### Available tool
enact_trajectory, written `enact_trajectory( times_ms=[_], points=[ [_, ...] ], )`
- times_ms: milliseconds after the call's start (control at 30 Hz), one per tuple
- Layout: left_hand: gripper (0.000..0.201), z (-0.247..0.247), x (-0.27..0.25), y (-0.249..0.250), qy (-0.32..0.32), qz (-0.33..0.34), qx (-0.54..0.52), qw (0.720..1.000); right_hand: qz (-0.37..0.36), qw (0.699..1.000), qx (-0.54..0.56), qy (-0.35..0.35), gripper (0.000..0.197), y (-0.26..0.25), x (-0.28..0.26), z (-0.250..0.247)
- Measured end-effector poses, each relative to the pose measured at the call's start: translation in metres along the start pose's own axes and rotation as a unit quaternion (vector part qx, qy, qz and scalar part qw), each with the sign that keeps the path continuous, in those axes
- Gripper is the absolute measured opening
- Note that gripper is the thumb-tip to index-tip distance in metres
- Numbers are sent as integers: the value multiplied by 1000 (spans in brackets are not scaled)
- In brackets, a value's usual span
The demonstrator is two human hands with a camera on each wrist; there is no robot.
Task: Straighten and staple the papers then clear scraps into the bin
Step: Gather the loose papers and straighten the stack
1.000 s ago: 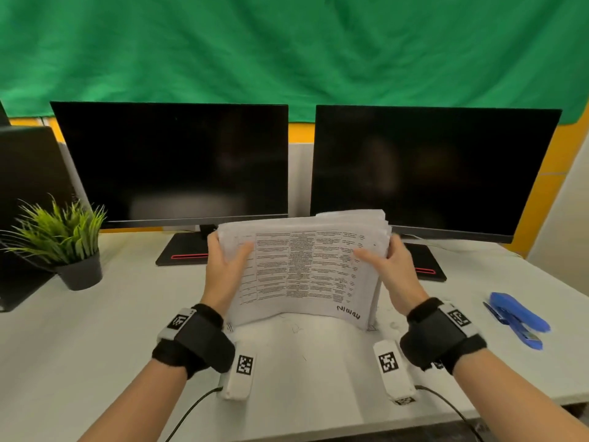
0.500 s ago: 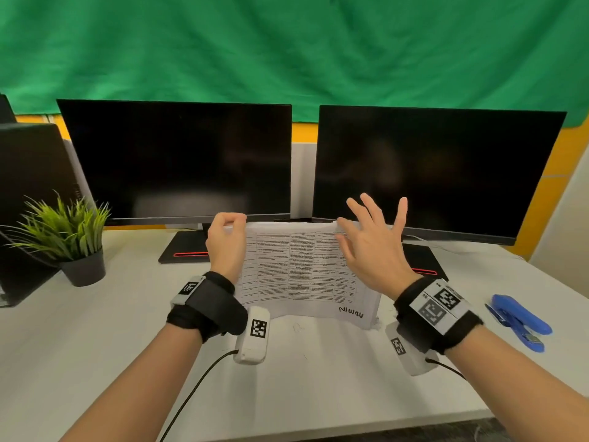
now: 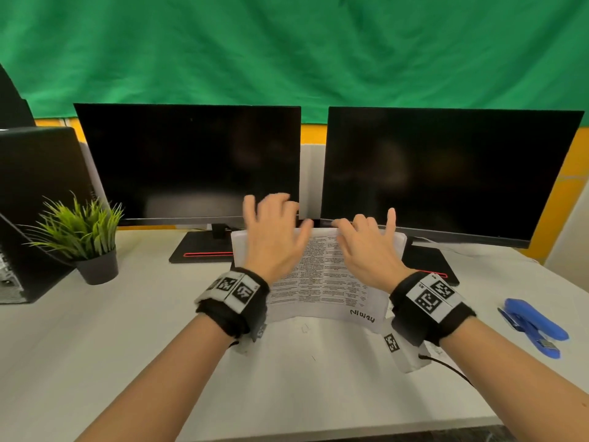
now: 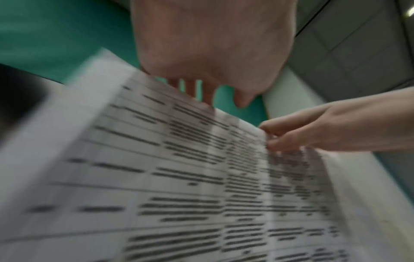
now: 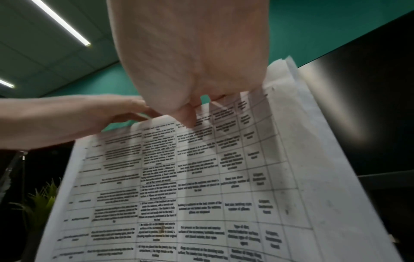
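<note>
Presently my left hand (image 3: 274, 237) lies with fingers spread and nearly straight over the top edge of the papers (image 3: 322, 275), curled round nothing. My right hand (image 3: 366, 250) sits at the same edge, its fingers bent down onto the sheets and one finger raised; I read this as a tapping or pressing contact, since no pinch shows in any view. Neither hand grips the papers.

The papers stand on their lower edge on the desk (image 3: 95, 346), leaning and bowed, just in front of the gap between the two monitors (image 3: 188, 164). The right wrist view shows several sheets stepped at the top corner, so the edges are not yet flush. I judge the straightening step unfinished.

Handling, as I judge it: the papers are light and limp, they bow under their own weight and will fan or slide sheet against sheet if released. I would take hold at both side edges, thumbs in front and fingers behind, and knock the lower edge on the desk.

To the right of the papers, well apart, lies the blue stapler (image 3: 535, 327). Small scraps (image 3: 304, 328) lie on the desk just before the papers. A potted plant (image 3: 86, 240) stands well to their left. No bin is in view.
</note>
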State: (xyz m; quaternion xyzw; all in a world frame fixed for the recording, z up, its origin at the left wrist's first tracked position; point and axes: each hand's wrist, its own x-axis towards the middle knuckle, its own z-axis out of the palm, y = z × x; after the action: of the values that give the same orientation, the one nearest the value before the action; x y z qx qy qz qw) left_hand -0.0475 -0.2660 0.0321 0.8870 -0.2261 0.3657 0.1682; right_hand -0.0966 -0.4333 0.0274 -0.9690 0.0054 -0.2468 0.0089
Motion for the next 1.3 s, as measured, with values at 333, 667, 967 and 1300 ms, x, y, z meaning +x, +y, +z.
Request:
enact_trajectory(
  times_ms=[333, 667, 967, 1300],
  points=[
    [44, 14, 21, 37, -198, 163, 51, 965, 164, 958, 96, 214, 60, 30, -43, 4],
    [21, -47, 36, 6, -62, -24, -297, 953, 351, 697, 626, 2, 74, 36, -73, 20],
    [22, -10, -22, 3, -15, -251, -459, 852, 200, 721, 663, -25, 25, 22, -32, -18],
    [17, 6, -44, -9, -40, -254, -471, 844, 164, 751, 639, 32, 21, 19, -49, 4]
  ],
)
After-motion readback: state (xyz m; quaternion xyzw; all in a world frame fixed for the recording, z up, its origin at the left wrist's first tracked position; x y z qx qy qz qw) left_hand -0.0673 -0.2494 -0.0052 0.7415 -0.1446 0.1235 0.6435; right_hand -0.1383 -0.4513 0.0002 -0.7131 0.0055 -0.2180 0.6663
